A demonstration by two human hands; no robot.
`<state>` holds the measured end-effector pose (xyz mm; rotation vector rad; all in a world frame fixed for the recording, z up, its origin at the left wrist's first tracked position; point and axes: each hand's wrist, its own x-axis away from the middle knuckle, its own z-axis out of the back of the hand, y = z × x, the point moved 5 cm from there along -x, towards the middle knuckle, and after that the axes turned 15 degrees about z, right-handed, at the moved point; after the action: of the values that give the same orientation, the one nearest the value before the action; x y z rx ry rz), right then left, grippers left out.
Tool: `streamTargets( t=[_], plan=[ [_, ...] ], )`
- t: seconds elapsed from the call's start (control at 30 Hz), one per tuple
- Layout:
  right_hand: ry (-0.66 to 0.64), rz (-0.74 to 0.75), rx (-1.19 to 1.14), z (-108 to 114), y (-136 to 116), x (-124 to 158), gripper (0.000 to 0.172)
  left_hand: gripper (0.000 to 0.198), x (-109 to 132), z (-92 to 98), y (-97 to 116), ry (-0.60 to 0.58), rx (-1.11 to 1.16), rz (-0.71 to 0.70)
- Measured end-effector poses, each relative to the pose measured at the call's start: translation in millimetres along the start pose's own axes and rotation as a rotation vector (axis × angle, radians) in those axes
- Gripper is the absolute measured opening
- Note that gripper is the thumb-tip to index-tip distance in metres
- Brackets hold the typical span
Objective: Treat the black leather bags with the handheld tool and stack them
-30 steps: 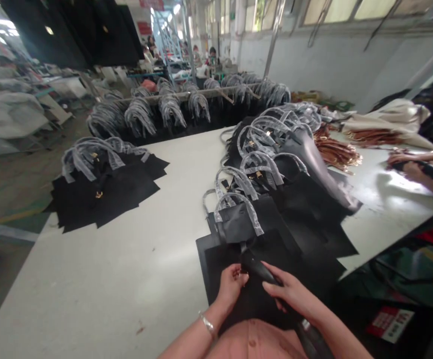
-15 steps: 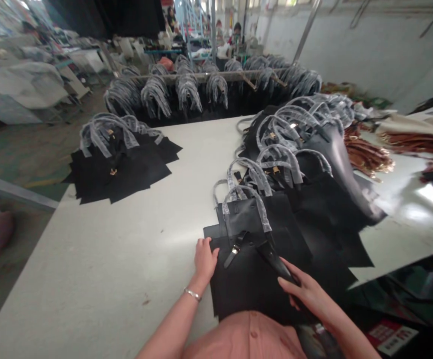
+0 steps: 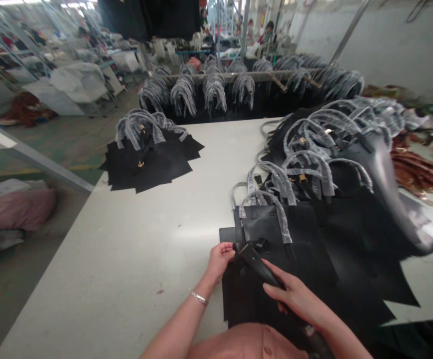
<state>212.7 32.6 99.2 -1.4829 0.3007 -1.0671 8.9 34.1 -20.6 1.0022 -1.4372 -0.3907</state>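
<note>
My left hand (image 3: 219, 262) pinched one end of a black leather strap (image 3: 255, 264), right hand (image 3: 294, 299) held it further along, both over a black leather tote bag (image 3: 276, 224) lying flat on a white worktable (image 3: 126, 249). Its handles were plastic-wrapped (image 3: 266, 212). More stacked black bags (image 3: 336, 199) lay just beyond, tan leather straps (image 3: 414, 172) right of them.

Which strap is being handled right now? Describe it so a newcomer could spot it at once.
On the long white table, find the big pile of black bags with plastic-wrapped handles. On the nearest bag lies a black strap, the only one held between the left hand and right hand.
</note>
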Motion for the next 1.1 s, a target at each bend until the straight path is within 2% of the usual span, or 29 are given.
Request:
streamTargets(
  t=[0.13,0.3,0.47,0.6,0.73,0.8,0.97,1.1],
  plan=[
    [-0.027,0.033,-0.038,-6.2,-8.0,-15.7,0.072,0.03,9.7,-8.2,3.5,-0.059,0.055,-0.036],
    [-0.045,-0.006,-0.086,-6.8,-0.4,-16.5,0.074,0.026,15.5,-10.4,5.8,-0.044,0.11,-0.071],
    [0.042,0.037,-0.129,-2.4,-5.2,-14.6,0.077,0.019,23.6,-24.9,7.1,-0.115,0.085,-0.086],
    [0.001,0.034,-0.145,-3.9,-5.6,-9.7,0.075,0.027,27.0,-25.9,12.3,-0.154,0.111,-0.109],
    [0.166,0.1,-0.149,10.9,-10.8,-3.6,0.076,0.032,26.2,-15.8,17.2,-0.143,0.124,-0.033],
    [0.203,0.123,-0.15,16.8,-15.7,1.0,0.077,0.032,28.0,-14.5,22.3,-0.129,0.105,-0.03],
    [0.072,0.111,-0.12,7.2,-16.2,10.8,0.071,0.03,35.8,-28.8,28.6,-0.142,0.014,-0.097],
    [0.266,0.151,-0.132,21.7,-12.2,16.6,0.076,0.03,39.4,-21.8,34.2,-0.048,0.056,-0.098]
  ],
)
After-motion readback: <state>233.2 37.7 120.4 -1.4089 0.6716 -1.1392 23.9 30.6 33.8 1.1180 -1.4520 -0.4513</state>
